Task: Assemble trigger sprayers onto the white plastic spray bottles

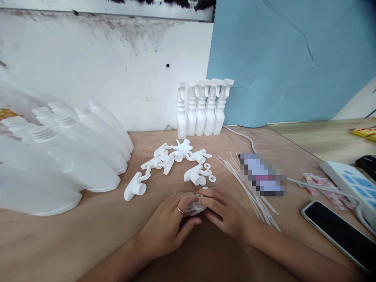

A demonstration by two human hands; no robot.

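Close to the table's front, my left hand (169,219) is closed around a white spray trigger head (194,207), a ring on one finger. My right hand (225,211) meets it from the other side, its fingertips pressed on the same piece; whether they pinch some small part is hidden. Just beyond lie several loose spray trigger heads (169,160), one of them, a separate trigger head (136,187), nearer the left. Small white washers (212,178) rest beside the nearest heads. Thin white dip tubes (249,192) are spread to the right of my right hand.
Large white bottles (96,156) without tops crowd the left. Several assembled spray bottles (201,113) stand against the wall. Rightward are a phone with a blurred screen (261,174), a dark-screened phone (337,231), small plastic packets (326,190), a white power strip (352,188) and cables.
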